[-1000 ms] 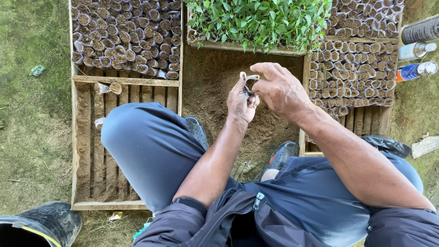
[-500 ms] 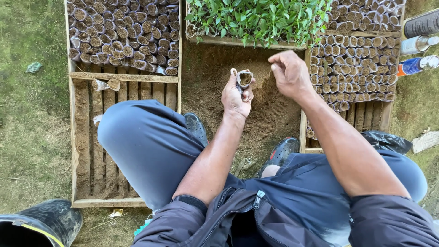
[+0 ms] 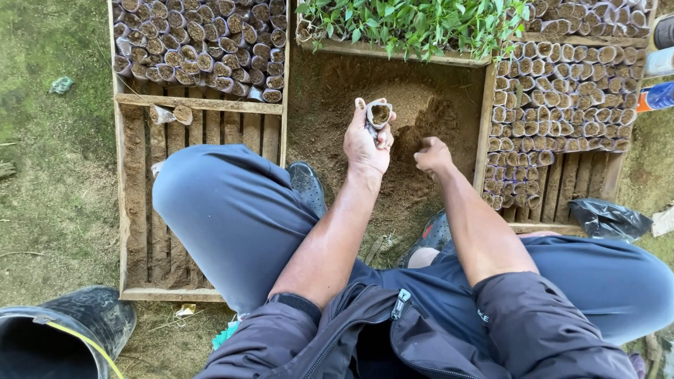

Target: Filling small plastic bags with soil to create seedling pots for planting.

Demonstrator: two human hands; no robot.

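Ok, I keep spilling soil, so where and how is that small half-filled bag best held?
Probably as the left hand holds it: fingers wrapped round the lower body of the small bag from the side, mouth upward. The bag is soft and open-topped, so gripping below the rim likely keeps the mouth open.

Plant nursery; seedlings (image 3: 407, 24); soil-filled bags (image 3: 562, 91); crates (image 3: 203, 105)

A tray of green seedlings (image 3: 414, 24) stands at the top. Left of it lies a wooden crate (image 3: 200, 104) of filled soil bags (image 3: 203, 42); right of it, another bag-filled crate (image 3: 562, 105). A black boot (image 3: 63, 333) sits well below, at lower left.
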